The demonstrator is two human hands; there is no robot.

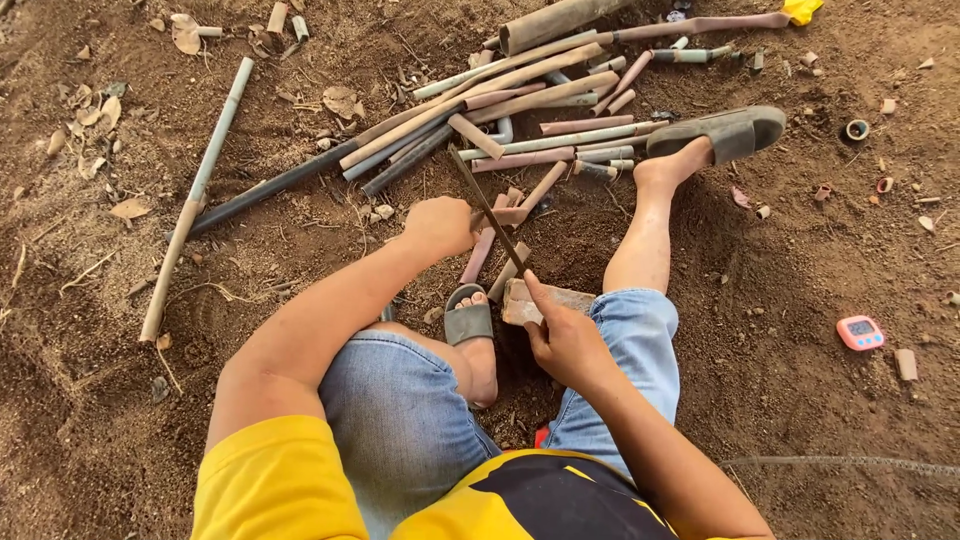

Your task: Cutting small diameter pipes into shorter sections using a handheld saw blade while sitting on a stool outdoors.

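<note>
I sit on bare dirt with my legs bent. My left hand (438, 226) is closed around a short pinkish pipe piece (508, 215), which lies in front of my left foot. My right hand (562, 338) pinches the near end of a thin dark saw blade (487, 208). The blade slants up and away across the pipe piece. Beside my right hand a flat stone block (556, 297) rests on the ground. Two more short pipe pieces (480, 255) lie just under the blade.
A pile of grey and pinkish pipes (520, 100) lies ahead, and a long pale pipe (196, 192) lies at the left. My grey sandals (730, 130) are on my feet. A pink timer (860, 332) sits at the right. Pipe offcuts and dry leaves are scattered about.
</note>
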